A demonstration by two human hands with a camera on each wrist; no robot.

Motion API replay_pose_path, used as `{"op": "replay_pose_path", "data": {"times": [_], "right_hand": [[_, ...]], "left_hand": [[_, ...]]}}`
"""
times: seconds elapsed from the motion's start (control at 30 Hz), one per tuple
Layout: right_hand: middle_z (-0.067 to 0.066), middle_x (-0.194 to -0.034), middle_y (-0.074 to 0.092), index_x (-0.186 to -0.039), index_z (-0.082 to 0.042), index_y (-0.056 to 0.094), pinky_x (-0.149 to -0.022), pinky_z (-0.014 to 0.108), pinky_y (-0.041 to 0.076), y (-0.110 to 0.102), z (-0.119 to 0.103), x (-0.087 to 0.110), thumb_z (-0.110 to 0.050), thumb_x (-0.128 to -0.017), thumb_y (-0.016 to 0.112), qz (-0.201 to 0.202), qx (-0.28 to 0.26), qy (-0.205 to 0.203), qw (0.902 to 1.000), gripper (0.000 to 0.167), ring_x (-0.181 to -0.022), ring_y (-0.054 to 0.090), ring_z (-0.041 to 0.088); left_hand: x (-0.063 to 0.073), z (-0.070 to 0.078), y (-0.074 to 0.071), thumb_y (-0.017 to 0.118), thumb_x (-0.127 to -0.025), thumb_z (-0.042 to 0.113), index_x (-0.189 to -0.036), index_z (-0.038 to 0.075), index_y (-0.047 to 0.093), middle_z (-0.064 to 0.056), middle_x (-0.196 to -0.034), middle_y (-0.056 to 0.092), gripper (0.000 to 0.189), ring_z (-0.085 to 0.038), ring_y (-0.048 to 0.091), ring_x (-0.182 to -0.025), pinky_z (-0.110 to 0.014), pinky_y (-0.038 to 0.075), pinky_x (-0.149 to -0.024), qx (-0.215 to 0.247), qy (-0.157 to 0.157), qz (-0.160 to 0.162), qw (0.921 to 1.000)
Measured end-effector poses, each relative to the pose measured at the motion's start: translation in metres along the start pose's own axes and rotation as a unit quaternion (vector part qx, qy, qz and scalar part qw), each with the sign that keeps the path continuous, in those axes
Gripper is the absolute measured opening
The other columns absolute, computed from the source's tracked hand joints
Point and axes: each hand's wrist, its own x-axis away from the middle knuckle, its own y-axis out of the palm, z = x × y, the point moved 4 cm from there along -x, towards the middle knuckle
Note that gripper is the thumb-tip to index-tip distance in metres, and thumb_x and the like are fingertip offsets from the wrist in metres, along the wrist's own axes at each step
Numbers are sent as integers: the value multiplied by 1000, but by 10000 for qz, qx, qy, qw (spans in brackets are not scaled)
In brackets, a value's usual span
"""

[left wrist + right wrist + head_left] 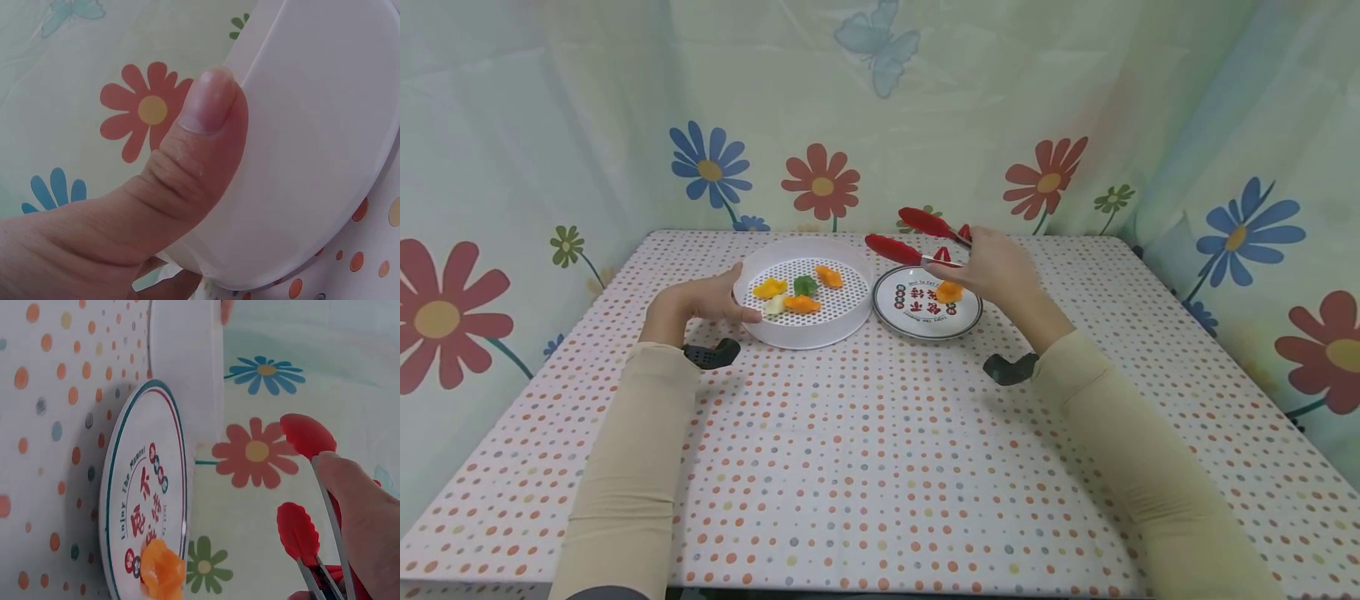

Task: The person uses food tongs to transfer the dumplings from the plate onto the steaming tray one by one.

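Note:
My left hand (pixel 709 298) holds the left side of a white round steamer basket (pixel 801 335), its thumb against the outer wall in the left wrist view. On the perforated floor lie two orange dumpling-shaped pieces (pixel 802 304), a yellow one (pixel 770 288), a green one (pixel 806 286) and a pale one (pixel 774 305). With my right hand (pixel 997 265) I grip red-tipped metal tongs (pixel 893 249) in the air above the plate. The tong tips (pixel 298 530) stand apart with nothing between them. One orange piece (pixel 949 292) sits on the white printed plate (pixel 895 321).
The plate stands close against the basket's right side. A dotted cloth (pixel 850 467) covers the table, and a flowered curtain (pixel 925 150) hangs behind and at both sides. Dark wrist mounts (pixel 1011 368) stick out below the hands.

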Motion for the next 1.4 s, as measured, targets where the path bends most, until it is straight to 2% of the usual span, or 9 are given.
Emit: {"op": "replay_pose_path", "data": {"times": [0.1,0.23,0.43,0.67,0.8,0.87,1.03,1.4], "right_hand": [[24,-145,40,-147,-1,29,-97,59,45,5,14,3,-79,-72,53,-17,-74,199,9998,111,-128,42,42],[25,-146,38,-147,-1,29,-93,57,48,10,32,6,-82,-71,49,-121,18,351,9993,112,-128,41,42],[24,-134,51,-145,-3,35,-73,48,56,7,57,4,-86,-71,42,-100,440,240,9987,112,-109,53,39],[27,-135,49,-143,-2,38,-84,56,51,6,78,1,-86,-67,49,-573,629,107,9963,114,-115,49,44],[25,-124,56,-137,-3,46,-77,53,53,9,88,1,-85,-63,55,-716,567,91,9958,112,-105,53,41],[25,-124,56,-137,-3,46,-77,53,53,10,92,1,-84,-63,56,-735,573,106,9956,111,-106,52,41],[26,-129,53,-139,-4,45,-82,57,50,10,96,3,-85,-62,56,-829,649,50,9944,113,-111,50,44],[26,-140,43,-144,-8,40,-90,65,43,11,109,6,-75,-64,67,-1037,277,93,9942,108,-119,41,46]], "left_hand": [[-2,0,1,72,-77,53,-149,11,-20,-19,-158,-14,124,-42,-5,-146,-68,6,-111,0,48,-12,10000],[-4,1,2,72,-77,53,-149,11,-20,-19,-158,-13,124,-42,-5,-146,-68,6,-111,1,57,-22,10000],[-4,2,2,71,-78,53,-149,12,-20,-19,-158,-14,123,-42,-5,-146,-68,6,-111,-19,7,-32,10000],[0,-2,1,72,-78,53,-149,14,-21,-19,-158,-14,124,-43,-5,-145,-70,5,-109,9,-85,-18,10000],[2,-6,2,72,-77,53,-149,15,-22,-18,-158,-15,124,-44,-6,-145,-71,5,-108,43,-129,-29,9999],[3,-6,2,71,-77,53,-149,14,-21,-18,-158,-15,124,-44,-5,-145,-71,5,-108,25,-108,-24,9999],[2,-4,3,71,-78,53,-149,14,-22,-19,-158,-14,123,-44,-4,-145,-71,6,-108,36,-35,-43,10000],[0,-1,2,71,-77,54,-149,14,-23,-20,-158,-14,125,-44,-5,-145,-71,6,-109,70,24,-51,10000]]}}
